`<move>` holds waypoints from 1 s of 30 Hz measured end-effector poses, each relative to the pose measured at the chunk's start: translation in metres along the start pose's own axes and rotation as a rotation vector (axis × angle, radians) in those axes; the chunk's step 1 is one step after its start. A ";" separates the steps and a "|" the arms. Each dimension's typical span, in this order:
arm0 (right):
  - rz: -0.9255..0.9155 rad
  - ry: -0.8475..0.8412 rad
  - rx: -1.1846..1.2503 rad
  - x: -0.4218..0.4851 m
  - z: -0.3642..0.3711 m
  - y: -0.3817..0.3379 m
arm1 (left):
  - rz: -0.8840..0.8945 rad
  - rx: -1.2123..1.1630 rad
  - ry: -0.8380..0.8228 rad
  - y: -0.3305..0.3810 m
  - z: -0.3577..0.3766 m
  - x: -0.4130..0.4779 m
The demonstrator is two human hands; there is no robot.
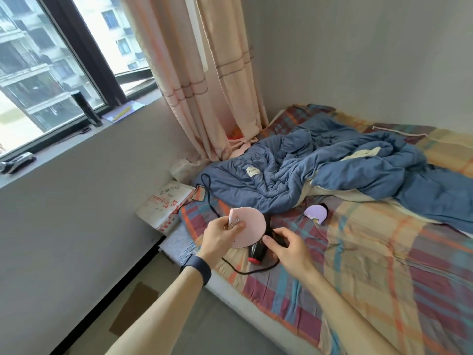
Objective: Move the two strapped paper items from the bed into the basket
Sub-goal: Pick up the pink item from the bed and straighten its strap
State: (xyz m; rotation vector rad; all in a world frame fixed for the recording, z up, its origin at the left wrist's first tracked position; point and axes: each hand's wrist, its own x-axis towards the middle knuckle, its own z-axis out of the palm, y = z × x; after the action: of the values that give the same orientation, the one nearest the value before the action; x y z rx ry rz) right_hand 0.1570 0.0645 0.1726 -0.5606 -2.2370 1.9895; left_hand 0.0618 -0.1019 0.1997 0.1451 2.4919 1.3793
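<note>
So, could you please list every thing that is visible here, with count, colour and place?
pink paper item: 1, pink, held above bed's near-left corner
purple paper item: 1, lilac, lying on sheet
black device: 1, black with red end, on sheet under hands
quilt: 1, blue, crumpled on bed
bed sheet: 1, multicolour plaid
curtain: 1, peach, by window
cylinder: 1, black, on windowsill
left hand: pinching pink item
right hand: on its black strap

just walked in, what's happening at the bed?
A person stands at the bed. Their left hand holds up a pink paper item, while the right hand pinches its black strap. A purple paper item lies on the checked sheet. No basket in view.
</note>
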 end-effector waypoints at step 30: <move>-0.134 -0.290 0.118 0.015 0.017 -0.067 | 0.589 0.820 -0.363 0.078 -0.054 0.001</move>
State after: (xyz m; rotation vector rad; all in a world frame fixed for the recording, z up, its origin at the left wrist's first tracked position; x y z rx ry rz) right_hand 0.1238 0.0478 0.2324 -0.1103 -2.2178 2.2348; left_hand 0.0406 -0.1032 0.2924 1.2422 2.6040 0.3080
